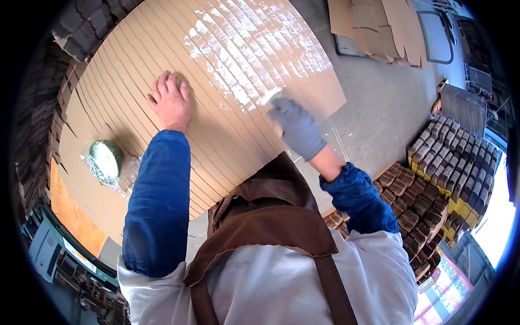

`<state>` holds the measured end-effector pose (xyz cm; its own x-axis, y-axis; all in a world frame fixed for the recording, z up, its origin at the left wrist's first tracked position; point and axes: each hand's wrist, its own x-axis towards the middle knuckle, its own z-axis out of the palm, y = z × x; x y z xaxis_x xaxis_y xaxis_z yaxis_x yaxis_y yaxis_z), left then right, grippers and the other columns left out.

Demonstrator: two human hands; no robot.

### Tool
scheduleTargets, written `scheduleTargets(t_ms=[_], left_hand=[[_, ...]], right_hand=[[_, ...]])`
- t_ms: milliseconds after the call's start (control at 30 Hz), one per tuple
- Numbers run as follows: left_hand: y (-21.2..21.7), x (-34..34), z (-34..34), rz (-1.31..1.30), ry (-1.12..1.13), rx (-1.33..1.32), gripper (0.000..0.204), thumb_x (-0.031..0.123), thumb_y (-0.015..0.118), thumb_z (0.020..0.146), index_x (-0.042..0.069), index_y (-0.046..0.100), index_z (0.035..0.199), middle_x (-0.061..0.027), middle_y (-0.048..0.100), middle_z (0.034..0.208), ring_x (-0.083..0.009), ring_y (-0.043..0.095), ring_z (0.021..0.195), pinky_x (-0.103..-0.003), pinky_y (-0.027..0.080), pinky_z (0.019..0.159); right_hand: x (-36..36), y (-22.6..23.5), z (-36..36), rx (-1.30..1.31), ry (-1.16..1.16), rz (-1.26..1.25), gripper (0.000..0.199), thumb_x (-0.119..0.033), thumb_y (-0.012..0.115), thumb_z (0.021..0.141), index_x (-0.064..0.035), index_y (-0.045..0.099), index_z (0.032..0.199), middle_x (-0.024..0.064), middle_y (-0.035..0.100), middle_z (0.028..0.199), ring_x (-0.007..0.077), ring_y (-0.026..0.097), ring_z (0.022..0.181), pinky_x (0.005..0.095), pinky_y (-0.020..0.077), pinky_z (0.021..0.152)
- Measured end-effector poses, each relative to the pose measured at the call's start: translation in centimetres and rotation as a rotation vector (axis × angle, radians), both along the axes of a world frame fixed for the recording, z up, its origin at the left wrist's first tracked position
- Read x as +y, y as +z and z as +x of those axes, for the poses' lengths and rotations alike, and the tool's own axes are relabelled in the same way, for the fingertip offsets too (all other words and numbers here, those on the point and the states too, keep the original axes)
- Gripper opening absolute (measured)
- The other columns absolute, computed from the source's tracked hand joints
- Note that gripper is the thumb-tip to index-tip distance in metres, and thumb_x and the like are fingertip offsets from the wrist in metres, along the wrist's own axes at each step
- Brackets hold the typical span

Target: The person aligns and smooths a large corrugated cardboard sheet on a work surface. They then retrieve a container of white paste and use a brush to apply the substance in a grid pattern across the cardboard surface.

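Observation:
Overlapping sheets of brown cardboard (216, 146) lie fanned in a row of narrow, stepped strips in front of me. Wet-looking white paste (244, 51) covers their far right part in streaks. My bare left hand (172, 103) rests on the strips left of the paste, fingers a little apart, holding nothing. At the paste's near edge is my right hand (295, 124), in a grey glove and blurred by motion. Its fingers are closed around something whose white end (269, 96) touches the cardboard; its kind is unclear. A green bowl (105, 158) with white contents sits on clear plastic at the left.
Flat cardboard pieces (379, 27) are stacked beyond the grey floor (374, 92) at the far right. Bundled brown cardboard (414, 203) stands on the right, beside grey and yellow bundles (452, 157). An orange-brown board (76, 208) shows at the left edge.

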<state>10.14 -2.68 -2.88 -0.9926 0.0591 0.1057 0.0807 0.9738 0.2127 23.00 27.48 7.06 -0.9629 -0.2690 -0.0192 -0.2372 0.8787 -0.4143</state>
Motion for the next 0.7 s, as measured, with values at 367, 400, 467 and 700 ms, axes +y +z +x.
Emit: scheduleTargets(t_ms=[367,400,467,700], left_hand=[[-0.3,-0.2,-0.2,-0.023,-0.006,0.025,0.041,0.036,0.051,0.102,0.019,0.052,0.139,-0.0016,0.044,0.151,-0.0260,0.035,0.144,-0.064,0.021,0.115],[-0.4,0.0,-0.1,-0.017,-0.009,0.019,0.041,0.037,0.051,0.102,0.020,0.052,0.139,-0.0016,0.044,0.151,-0.0260,0.034,0.144,-0.064,0.021,0.115],[-0.4,-0.3,-0.3,-0.019,-0.003,0.015,0.041,0.037,0.051,0.102,0.020,0.052,0.138,-0.0016,0.044,0.151,-0.0259,0.034,0.144,-0.064,0.021,0.115],[-0.4,0.1,-0.1,-0.012,-0.010,0.023,0.041,0.037,0.053,0.100,0.020,0.052,0.138,-0.0019,0.045,0.151,-0.0258,0.035,0.144,-0.064,0.021,0.115]], right_hand=[[3.8,-2.5,-1.8,0.074,-0.063,0.079,0.022,-0.006,0.063,0.079,-0.0102,0.066,0.100,0.0088,0.060,0.116,0.0326,0.062,0.104,0.0437,0.0544,0.084],[5.8,-3.7,-2.4,0.065,-0.121,0.104,0.023,-0.005,0.062,0.078,-0.0103,0.066,0.100,0.0085,0.060,0.116,0.0326,0.062,0.104,0.0438,0.0543,0.085],[7.5,-2.8,-3.7,0.127,-0.172,0.082,0.027,-0.003,0.062,0.079,-0.0110,0.067,0.104,0.0085,0.062,0.118,0.0336,0.061,0.108,0.0438,0.0534,0.089],[11.8,-5.4,-3.5,0.119,-0.164,0.107,0.031,-0.001,0.063,0.079,-0.0114,0.069,0.108,0.0103,0.064,0.125,0.0343,0.061,0.115,0.0433,0.0501,0.098]])
